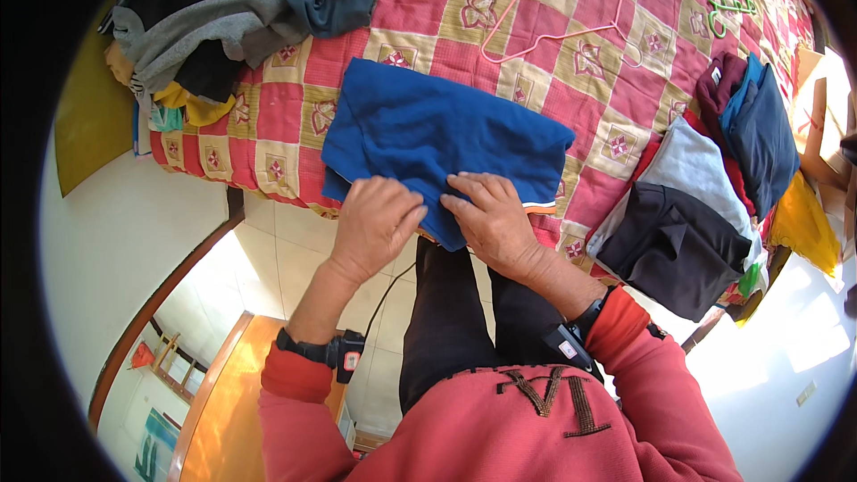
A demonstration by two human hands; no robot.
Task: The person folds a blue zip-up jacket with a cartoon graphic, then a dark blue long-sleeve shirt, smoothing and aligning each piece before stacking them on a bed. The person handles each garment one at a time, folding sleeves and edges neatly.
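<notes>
Both hands are laid on the near part of the cloth: the left hand (379,219) with its fingers curled down, the right hand (491,214) with its fingers bent beside it. I cannot tell if they pinch the fabric or only press it, because the fingertips are partly hidden by the knuckles and the folds. Whatever lies under the upper layer of the blue garment (446,129) is also covered.

At the far side, the picture's edge cuts off the pink hanger (571,35) and the green hangers (714,0) — also the left clothes heap (210,31), where single pieces are hard to separate.

The bed (428,9) ends close before the person's legs (446,312), and the near tip of the garment reaches this edge, between the hands. To the left, checked cover shows between the garment and the heap; to the right, a narrower strip separates it from the folded clothes (683,245). The pink hanger lies near its far edge, apart from it.

The garment spreads mostly beyond the hands, to the far side — its right end extends past the right hand (a white and orange trim (540,208) is visible there).
</notes>
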